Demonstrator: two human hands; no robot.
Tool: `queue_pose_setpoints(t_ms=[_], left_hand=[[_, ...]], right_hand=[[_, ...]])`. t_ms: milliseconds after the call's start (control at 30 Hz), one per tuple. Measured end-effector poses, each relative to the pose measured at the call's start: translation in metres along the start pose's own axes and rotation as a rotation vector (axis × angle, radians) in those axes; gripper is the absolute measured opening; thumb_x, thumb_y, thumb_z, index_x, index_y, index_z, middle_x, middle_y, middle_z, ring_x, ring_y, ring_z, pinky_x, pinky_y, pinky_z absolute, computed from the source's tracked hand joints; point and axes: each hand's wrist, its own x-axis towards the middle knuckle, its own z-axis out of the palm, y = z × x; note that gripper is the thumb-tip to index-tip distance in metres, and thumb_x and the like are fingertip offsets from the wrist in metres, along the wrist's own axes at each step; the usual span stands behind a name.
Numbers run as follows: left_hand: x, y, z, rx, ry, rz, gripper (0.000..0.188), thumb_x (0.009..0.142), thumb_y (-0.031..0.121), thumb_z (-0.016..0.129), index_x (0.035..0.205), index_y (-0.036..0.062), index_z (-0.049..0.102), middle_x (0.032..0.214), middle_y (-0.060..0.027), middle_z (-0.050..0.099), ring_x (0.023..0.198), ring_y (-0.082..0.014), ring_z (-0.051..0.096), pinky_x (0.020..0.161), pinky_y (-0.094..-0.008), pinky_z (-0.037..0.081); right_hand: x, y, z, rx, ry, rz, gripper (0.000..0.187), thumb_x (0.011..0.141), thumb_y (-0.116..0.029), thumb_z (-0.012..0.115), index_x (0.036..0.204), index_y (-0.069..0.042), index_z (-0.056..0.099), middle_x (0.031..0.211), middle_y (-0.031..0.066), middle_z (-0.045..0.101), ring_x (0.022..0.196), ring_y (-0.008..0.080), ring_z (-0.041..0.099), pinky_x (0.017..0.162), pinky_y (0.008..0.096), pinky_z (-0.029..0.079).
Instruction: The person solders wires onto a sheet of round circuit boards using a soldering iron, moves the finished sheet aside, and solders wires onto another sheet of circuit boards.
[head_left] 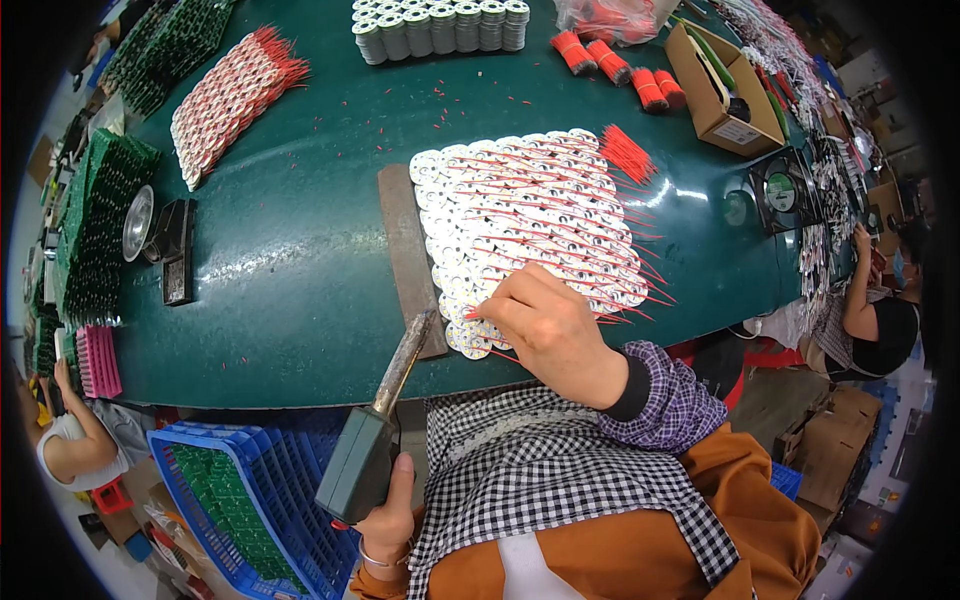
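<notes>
My left hand (392, 515) is closed round the grey-green handle of a soldering iron (358, 462). Its metal shaft slants up, the tip at the lower end of a flat brown metal bar (403, 240). Beside the bar lies a sheet of round white circuit boards (450, 240) set in rows, with thin red wires (570, 205) across many of them. Over the sheet's lower left part, my right hand (555, 335) pinches a red wire (474, 314) between thumb and fingers. A loose bundle of short red wires (628, 153) rests at the sheet's upper right corner.
Another wired sheet (225, 105) lies far left, near stacked green trays (100, 215) and a black metal stand (175, 250). White spools (440, 30), red wire bundles (590, 58), a cardboard box (725, 95) and a small fan (782, 192) stand beyond. A blue crate (240, 500) is below; co-workers sit both sides.
</notes>
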Motion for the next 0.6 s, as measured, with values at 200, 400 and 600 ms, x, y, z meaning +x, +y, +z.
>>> queue_pose_setpoints(t_ms=[200, 400, 600], left_hand=[[-0.002, 0.0, -0.002, 0.001, 0.01, -0.014, 0.042, 0.086, -0.009, 0.071, 0.127, -0.005, 0.062, 0.112, -0.0133, 0.069, 0.065, -0.0124, 0.059, 0.052, -0.0284, 0.045], [-0.001, 0.006, -0.005, 0.081, -0.05, -0.07, 0.04, 0.086, -0.004, 0.077, 0.124, -0.0049, 0.066, 0.108, -0.0125, 0.071, 0.071, -0.0127, 0.063, 0.058, -0.0281, 0.05], [0.003, 0.01, -0.004, 0.143, -0.116, -0.033, 0.041, 0.085, 0.001, 0.08, 0.124, -0.0034, 0.068, 0.112, -0.0127, 0.072, 0.089, -0.0176, 0.069, 0.072, -0.0314, 0.057]], right_hand=[[0.003, -0.012, -0.006, 0.056, 0.02, 0.0, 0.022, 0.074, 0.005, 0.075, 0.095, -0.002, 0.073, 0.085, 0.0081, 0.064, 0.081, 0.0253, 0.063, 0.069, 0.0366, 0.051], [-0.004, -0.004, 0.006, 0.088, 0.02, -0.014, 0.024, 0.073, 0.005, 0.076, 0.096, -0.001, 0.072, 0.086, 0.0081, 0.064, 0.081, 0.0256, 0.063, 0.069, 0.0365, 0.051], [-0.005, -0.004, 0.006, 0.074, 0.007, -0.024, 0.026, 0.073, 0.005, 0.076, 0.097, -0.001, 0.072, 0.087, 0.0083, 0.064, 0.081, 0.0256, 0.063, 0.069, 0.0365, 0.052]])
